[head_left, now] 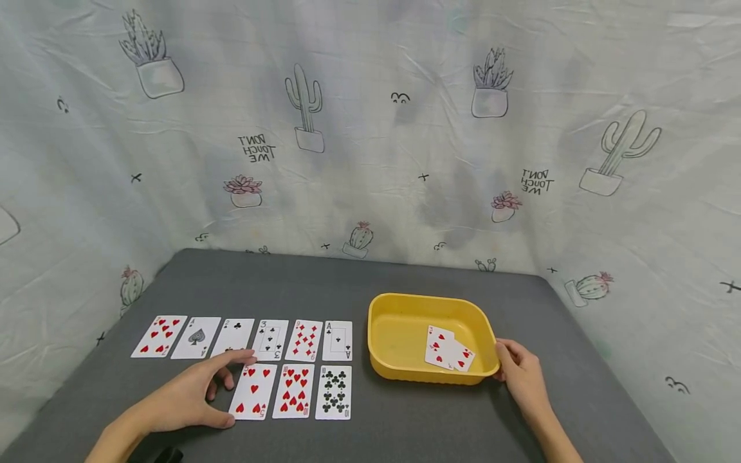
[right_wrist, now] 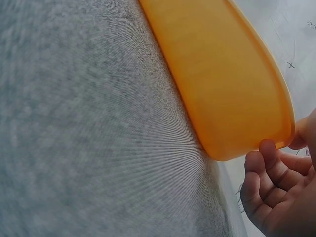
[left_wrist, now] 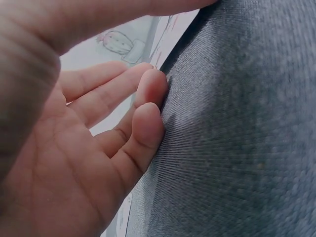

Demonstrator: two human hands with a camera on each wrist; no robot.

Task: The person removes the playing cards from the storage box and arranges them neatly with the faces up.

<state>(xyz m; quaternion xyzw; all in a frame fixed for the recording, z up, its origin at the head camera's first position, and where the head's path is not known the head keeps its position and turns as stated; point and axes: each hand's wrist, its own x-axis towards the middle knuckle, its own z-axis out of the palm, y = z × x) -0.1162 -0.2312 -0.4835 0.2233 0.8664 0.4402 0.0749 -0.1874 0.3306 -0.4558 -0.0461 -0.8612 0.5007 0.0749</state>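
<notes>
My left hand (head_left: 188, 392) spans the five of hearts (head_left: 253, 393), thumb at its near-left corner and index finger by its far edge. In the left wrist view, a strip of the card (left_wrist: 177, 32) shows between thumb and index finger, the other fingers bent. The ten of hearts (head_left: 293, 392) and ten of clubs (head_left: 334, 393) lie to its right. My right hand (head_left: 521, 373) grips the right rim of a yellow plastic tray (head_left: 405, 373), with fingertips against its outer wall in the right wrist view. Two red playing cards (head_left: 438, 347) overlap inside it.
Beyond the near row lies a row of several face-up cards, from a red seven (head_left: 159, 336) to the ace of clubs (head_left: 338, 341). A grey cloth (head_left: 417, 424) covers the table. A patterned curtain (head_left: 370, 161) hangs behind. A small dark object (head_left: 169, 455) shows at the front edge.
</notes>
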